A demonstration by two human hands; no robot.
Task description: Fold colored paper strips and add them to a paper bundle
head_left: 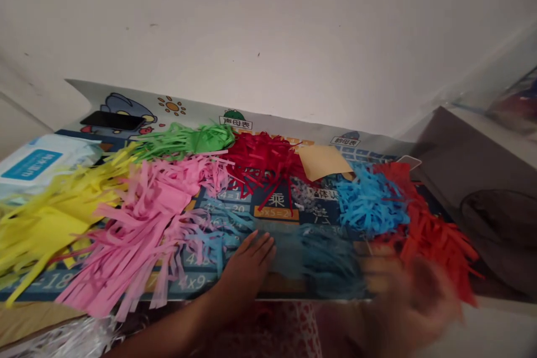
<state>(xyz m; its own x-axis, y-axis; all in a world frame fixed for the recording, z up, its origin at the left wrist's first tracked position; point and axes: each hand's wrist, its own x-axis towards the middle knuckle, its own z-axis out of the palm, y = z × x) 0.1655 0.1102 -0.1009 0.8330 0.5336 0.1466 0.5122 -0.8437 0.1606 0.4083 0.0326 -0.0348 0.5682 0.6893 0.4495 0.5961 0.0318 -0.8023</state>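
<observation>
My left hand (251, 260) lies on the printed mat (277, 285) with its fingers stretched out, beside thin blue strips (218, 235). My right hand (428, 296) is smeared by motion at the lower right, near the red fringed paper (440, 240); its fingers cannot be made out. Between the hands lies a blurred dark blue bunch of strips (331, 260). Bright blue fringe (371, 198) sits left of the red paper. Pink fringed paper (146, 218) spreads left of my left hand, with yellow fringe (62, 212) beyond it.
Green fringe (188, 140), dark red fringe (264, 159) and a tan paper piece (323, 162) lie toward the wall. A black phone (112, 120) and a white-and-blue packet (42, 162) are at the left. A dark grey object (474, 190) stands at the right.
</observation>
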